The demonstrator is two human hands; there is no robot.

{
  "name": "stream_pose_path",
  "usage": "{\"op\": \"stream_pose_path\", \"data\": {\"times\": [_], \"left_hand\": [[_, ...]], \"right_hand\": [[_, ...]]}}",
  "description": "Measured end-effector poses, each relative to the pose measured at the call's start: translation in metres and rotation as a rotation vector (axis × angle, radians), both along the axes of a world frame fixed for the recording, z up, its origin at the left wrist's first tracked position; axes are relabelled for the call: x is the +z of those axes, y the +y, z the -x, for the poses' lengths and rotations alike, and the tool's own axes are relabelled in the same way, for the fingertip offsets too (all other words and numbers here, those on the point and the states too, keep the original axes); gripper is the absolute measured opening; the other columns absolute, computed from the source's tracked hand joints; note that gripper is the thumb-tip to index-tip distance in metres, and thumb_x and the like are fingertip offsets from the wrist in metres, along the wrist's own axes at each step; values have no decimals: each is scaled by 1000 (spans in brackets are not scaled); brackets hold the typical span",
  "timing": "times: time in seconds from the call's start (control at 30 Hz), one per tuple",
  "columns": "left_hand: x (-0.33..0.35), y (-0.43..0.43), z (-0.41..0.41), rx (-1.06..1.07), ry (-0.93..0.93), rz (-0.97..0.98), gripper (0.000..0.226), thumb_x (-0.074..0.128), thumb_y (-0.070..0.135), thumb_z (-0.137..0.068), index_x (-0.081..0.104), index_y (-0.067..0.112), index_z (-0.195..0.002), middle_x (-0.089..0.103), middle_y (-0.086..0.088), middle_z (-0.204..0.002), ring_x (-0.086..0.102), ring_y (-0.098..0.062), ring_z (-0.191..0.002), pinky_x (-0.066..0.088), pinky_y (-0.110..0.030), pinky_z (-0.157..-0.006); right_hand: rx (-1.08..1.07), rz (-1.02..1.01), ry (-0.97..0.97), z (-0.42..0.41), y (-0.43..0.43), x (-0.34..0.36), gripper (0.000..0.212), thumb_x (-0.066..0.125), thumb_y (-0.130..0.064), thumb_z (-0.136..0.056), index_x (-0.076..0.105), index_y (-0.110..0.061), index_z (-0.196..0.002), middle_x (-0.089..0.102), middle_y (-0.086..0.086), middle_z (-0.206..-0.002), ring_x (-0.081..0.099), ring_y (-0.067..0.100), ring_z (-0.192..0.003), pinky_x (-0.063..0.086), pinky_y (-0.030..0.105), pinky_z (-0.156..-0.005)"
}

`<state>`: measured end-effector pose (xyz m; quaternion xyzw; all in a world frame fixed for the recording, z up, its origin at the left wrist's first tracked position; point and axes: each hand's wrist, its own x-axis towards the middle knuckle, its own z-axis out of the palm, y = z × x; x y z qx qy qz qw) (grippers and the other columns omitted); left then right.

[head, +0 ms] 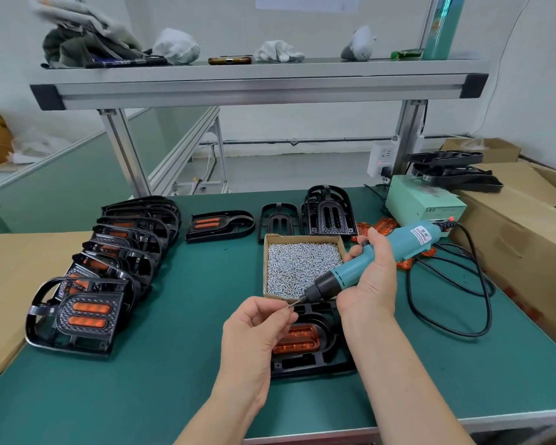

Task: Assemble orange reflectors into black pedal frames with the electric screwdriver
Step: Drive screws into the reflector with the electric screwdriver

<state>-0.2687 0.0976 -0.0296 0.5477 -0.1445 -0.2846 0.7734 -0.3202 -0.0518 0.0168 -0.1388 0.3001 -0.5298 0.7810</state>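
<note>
Head cam, wide-angle, worn by person. Faces fwd + down onto green bench. Left hand and right hand close to lens, lower centre. Bench near edge at btm of frame. Shelf spans top; wall beyond, far.

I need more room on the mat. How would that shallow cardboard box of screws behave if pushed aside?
The box of screws looks filled nearly to its low rim, so probably heavy for its size. Its thin cardboard walls may flex, and a jerk or tilt would likely spill screws.
</note>
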Motion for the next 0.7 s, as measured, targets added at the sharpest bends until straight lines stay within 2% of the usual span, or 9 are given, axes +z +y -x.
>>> {"op": "stream_pose_path", "data": {"times": [0.13,0.27,0.43,0.6,0.67,0.7], "left_hand": [[-6,-1,4,49,-245,-51,28,67,-11,-84,71,15,-74,72,-12,-78,71,-18,-76,57,-24,-68],[-14,0,5,51,-377,-83,33,66,-11,-85,72,21,-77,73,-10,-79,72,-21,-79,58,-28,-73],[-16,1,0,19,-536,-151,55,70,-6,-84,68,43,-109,72,1,-84,67,-13,-79,53,-28,-78],[-19,6,-4,-66,-681,-298,68,76,6,-81,55,51,-127,73,21,-100,66,3,-102,49,-23,-92],[-21,10,-6,-83,-738,-365,67,77,15,-79,52,54,-127,70,26,-106,61,5,-109,43,-13,-96],[-22,11,-7,-84,-804,-410,62,78,22,-78,54,52,-127,68,27,-108,59,4,-112,41,-13,-98]], "right_hand": [[-15,40,56,-2,1,2,18,77,-18,-83,59,-20,-86,63,-9,-65,55,2,-50,48,17,-49],[-45,56,97,-2,3,2,16,76,-19,-85,61,-19,-87,64,-11,-64,55,2,-51,48,16,-52],[-66,142,122,1,5,6,15,77,-19,-84,62,-19,-85,63,-11,-62,56,3,-52,48,16,-50],[-80,284,142,4,7,13,18,74,-16,-86,56,-15,-89,59,-10,-54,51,5,-49,45,19,-51],[-102,357,161,7,7,15,19,74,-14,-87,55,-16,-85,57,-8,-53,49,7,-47,43,21,-51],[-110,401,183,9,7,16,20,74,-14,-87,55,-16,-81,56,-7,-53,48,8,-47,43,22,-52]]}}
